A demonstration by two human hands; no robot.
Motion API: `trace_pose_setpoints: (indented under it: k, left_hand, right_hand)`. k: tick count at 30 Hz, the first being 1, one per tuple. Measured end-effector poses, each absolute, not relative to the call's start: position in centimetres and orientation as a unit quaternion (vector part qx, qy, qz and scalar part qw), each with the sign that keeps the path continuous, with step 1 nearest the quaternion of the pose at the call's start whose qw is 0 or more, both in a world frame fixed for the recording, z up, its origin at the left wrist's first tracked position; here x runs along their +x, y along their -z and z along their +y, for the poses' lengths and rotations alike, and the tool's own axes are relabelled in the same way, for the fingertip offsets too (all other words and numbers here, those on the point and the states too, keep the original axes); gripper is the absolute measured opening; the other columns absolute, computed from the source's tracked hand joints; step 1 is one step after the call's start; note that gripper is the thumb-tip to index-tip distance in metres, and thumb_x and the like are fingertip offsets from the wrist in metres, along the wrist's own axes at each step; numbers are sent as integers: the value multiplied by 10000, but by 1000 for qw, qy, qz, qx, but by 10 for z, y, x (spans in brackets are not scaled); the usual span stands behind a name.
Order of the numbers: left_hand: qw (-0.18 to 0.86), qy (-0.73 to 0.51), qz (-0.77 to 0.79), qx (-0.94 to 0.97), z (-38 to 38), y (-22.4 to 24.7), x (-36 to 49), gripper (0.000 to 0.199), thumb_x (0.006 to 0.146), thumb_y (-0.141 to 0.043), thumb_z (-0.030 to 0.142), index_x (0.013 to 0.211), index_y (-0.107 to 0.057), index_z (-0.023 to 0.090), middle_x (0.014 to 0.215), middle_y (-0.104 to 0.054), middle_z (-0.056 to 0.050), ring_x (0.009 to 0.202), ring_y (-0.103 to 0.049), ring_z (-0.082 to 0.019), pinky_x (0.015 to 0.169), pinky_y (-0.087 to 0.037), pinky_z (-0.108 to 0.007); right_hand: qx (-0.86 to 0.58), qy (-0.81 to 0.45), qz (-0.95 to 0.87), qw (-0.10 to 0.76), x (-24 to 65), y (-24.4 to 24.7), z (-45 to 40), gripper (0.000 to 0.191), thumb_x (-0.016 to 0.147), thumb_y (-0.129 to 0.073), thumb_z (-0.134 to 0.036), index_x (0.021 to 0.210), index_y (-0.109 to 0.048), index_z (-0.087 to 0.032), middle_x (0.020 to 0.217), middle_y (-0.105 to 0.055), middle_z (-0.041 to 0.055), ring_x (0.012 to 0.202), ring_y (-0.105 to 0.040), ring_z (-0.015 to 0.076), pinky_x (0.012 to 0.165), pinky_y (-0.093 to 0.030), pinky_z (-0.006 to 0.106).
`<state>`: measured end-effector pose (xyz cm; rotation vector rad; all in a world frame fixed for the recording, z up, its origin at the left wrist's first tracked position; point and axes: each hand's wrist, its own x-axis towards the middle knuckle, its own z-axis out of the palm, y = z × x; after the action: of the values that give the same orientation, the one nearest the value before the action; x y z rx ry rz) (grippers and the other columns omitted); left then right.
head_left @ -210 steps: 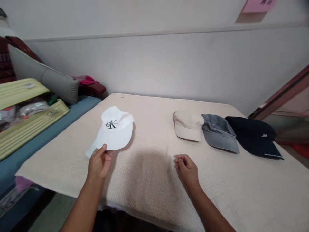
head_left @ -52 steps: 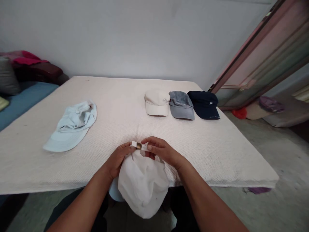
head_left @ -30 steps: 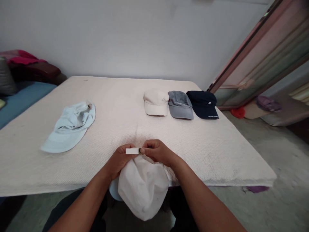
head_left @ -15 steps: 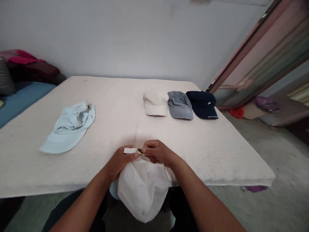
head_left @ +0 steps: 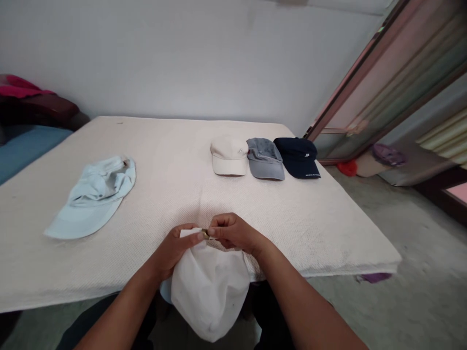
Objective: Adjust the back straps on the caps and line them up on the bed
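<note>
A white cap point(head_left: 211, 291) hangs crown-down at the table's front edge, its back strap held up between both hands. My left hand point(head_left: 177, 245) pinches the strap beside a small brass-coloured buckle point(head_left: 205, 234), with the thumb on top. On the buckle's right side, the fingers of my right hand point(head_left: 231, 231) are pressed together on the strap. A bit of pale blue brim point(head_left: 165, 290) shows at the cap's lower left. What the fingertips cover is hidden.
A light blue cap point(head_left: 93, 197) lies on the white-covered table point(head_left: 164, 150) at the left. Towards the back right sit a cream cap point(head_left: 229, 155), a grey cap point(head_left: 265, 159) and a navy cap point(head_left: 297, 158) in a row. A wall stands behind.
The view has shifted slightly, so the table and caps appear further left. The white strap end beside my left thumb now sits lower, partly behind the thumb. Both hands keep their hold.
</note>
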<state>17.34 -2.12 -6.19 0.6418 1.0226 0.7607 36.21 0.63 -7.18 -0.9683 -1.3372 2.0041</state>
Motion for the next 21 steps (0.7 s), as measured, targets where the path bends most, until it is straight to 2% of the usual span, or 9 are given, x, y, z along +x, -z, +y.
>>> trace_pose_setpoints:
  k: [6, 9, 13, 17, 21]
  left_hand:
    - [749, -366, 467, 294, -20, 62, 178, 180, 678, -742, 252, 653, -592, 157, 550, -602, 17, 479, -550, -109, 462, -412, -197]
    - [755, -392, 471, 233, -18, 59, 177, 131, 672, -723, 230, 701, -627, 146, 602, -658, -24, 511, -600, -152, 496, -472, -241]
    - [754, -460, 464, 71, -7, 46, 165, 153, 769, -580, 276, 743, -653, 144, 615, -685, -47, 540, -647, -199, 576, -545, -324]
    - [678, -580, 451, 26, 11, 40, 150, 176, 836, -495, 256, 785, -639, 168, 595, -685, 0, 526, -651, -166, 654, -568, -298]
    - [631, -639, 437, 48, 27, 48, 137, 203, 866, -460, 254, 844, -651, 187, 619, -696, 18, 597, -676, -168, 702, -579, -278]
  right_hand:
    - [-342, -764, -467, 285, 362, 71, 7, 212, 760, -656, -313, 667, -538, -163, 444, -397, -83, 384, -278, 40, 389, -181, 194]
    - [-346, -764, -444, 315, 363, 70, 6, 243, 765, -661, -339, 660, -533, -160, 511, -442, -62, 428, -329, 47, 420, -226, 195]
    - [-353, -763, -395, 369, 370, 67, 3, 263, 800, -629, -388, 678, -561, -165, 618, -488, -31, 531, -409, 76, 500, -318, 208]
    - [-325, -785, -368, 377, 381, 67, -1, 263, 839, -570, -422, 791, -630, -171, 752, -585, 16, 659, -505, 121, 637, -406, 252]
    - [-307, -801, -360, 367, 394, 69, -4, 250, 809, -612, -389, 933, -648, -174, 944, -631, 55, 830, -556, 162, 762, -420, 291]
